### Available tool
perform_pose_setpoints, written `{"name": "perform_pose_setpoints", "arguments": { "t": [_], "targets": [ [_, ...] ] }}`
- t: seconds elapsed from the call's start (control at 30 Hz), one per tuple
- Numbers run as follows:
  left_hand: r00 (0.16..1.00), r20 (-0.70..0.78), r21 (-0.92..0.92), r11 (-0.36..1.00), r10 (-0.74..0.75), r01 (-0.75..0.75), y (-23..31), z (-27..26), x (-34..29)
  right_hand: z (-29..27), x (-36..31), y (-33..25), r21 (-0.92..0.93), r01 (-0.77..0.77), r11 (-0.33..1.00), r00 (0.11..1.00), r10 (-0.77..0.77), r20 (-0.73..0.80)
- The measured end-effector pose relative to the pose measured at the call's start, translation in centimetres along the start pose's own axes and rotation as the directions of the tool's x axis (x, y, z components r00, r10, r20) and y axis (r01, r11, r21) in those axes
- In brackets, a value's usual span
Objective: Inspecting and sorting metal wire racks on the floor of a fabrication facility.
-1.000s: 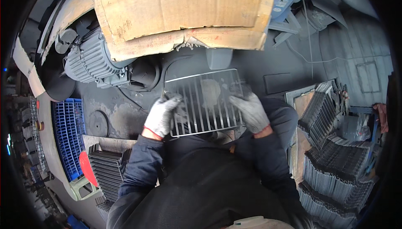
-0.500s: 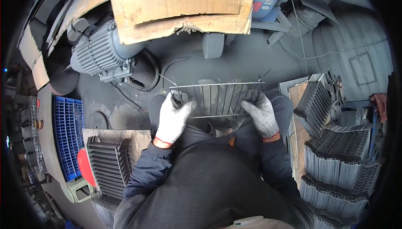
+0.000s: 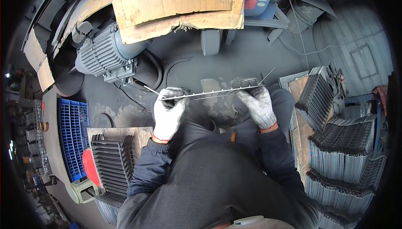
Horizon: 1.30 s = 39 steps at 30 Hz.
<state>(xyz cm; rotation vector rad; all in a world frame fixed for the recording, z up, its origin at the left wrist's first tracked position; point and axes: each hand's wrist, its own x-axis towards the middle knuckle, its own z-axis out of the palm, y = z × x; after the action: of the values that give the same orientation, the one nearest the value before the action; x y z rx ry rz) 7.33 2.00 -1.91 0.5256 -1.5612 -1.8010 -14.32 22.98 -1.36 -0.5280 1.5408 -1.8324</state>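
Note:
A dark metal wire rack [image 3: 213, 91] is held level across my lap, seen almost edge-on as a thin line with small bright rod ends along it. Its left end is in my left hand [image 3: 169, 113], with the white-gloved fingers closed round it. My right hand [image 3: 257, 105], gloved the same way, grips the other end. Thin prongs stick out past both hands, angled away from me. Both gloves are dark with grime on the fingers. At my left is a stack of similar racks [image 3: 109, 157]; several more stacks [image 3: 341, 162] stand at my right.
An electric motor [image 3: 104, 53] stands ahead to the left, near a cardboard sheet [image 3: 176, 0]. A blue plastic crate [image 3: 74, 139] and a red round object [image 3: 88, 168] lie far left. Boards [image 3: 299, 124] edge the right stacks. A large grey drum-like shape [image 3: 351, 57] stands far right.
The rack has tilted from showing its full row of bars to nearly edge-on, its left end a little lower. Both hands have turned with it and keep their hold.

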Motion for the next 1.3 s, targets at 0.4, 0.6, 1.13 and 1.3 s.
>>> {"name": "perform_pose_setpoints", "arguments": {
  "t": [0.4,0.6,1.13,1.3],
  "targets": [
    [0.989,-0.047,0.166,0.976,-0.139,0.144,-1.9,1.4,2.8,-1.1,3.0,2.1,-0.046,0.057,0.997,0.993,-0.062,-0.104],
    [0.935,0.059,0.043,0.937,-0.350,0.348,-5.6,4.1,6.6,-3.4,5.1,3.5,-0.122,0.054,0.991,0.981,-0.076,-0.180],
    [0.844,-0.118,0.027,0.848,-0.523,0.529,-6.1,-2.2,9.5,2.3,10.8,7.9,-0.148,-0.026,0.989,0.982,-0.002,-0.187],
    [0.952,-0.022,0.486,0.829,-0.306,0.278,-8.0,4.1,10.8,-1.8,7.7,2.1,-0.024,-0.070,0.997,0.951,0.060,-0.304]
  ]
}}
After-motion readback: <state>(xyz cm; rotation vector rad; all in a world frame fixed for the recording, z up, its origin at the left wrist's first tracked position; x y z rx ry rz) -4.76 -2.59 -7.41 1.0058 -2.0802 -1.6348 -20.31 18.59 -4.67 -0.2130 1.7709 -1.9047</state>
